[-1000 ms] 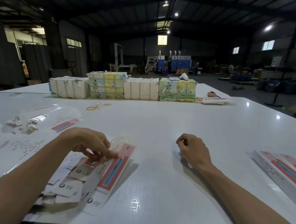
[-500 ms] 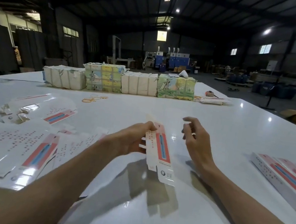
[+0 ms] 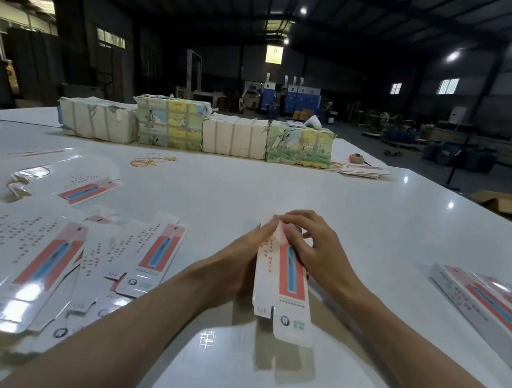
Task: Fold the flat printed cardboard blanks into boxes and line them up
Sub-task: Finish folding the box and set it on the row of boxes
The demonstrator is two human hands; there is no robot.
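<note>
Most of the job: still ahead, by my judgement; far more card lies flat than stands folded.
Table (image 3: 281,191): white and glossy, carrying the flat stock on the person's left, the finished work on the right and the piece in hand between them.
Pile of flat blanks (image 3: 23,252): loosely spread and overlapping at the left of the table, none creased yet as far as can be seen; this is the larger share of what remains.
Row of finished boxes (image 3: 490,308): a few long slim boxes lie side by side and touching at the right edge; the count is unclear, since the row runs out of frame.
Blank in hand (image 3: 286,294): just in front of the person at mid-table, long and narrow, white with rows of small red print on one panel and a red panel with a blue stripe beside it. It is bent along its length, so it looks partly formed into a sleeve. Its near end hangs clear of the table, with a shadow beneath.
Right hand (image 3: 316,249): fingers curled over the far right part of the blank, gripping it.
Left hand (image 3: 238,257): fingers straight, laid along the blank's left edge and pressing it; whether the thumb hooks beneath cannot be told.
End flap (image 3: 293,327): not yet tucked, sticking out at the near end, with logos printed on it.
Small tab (image 3: 262,310): also loose, just beside the flap.
</note>
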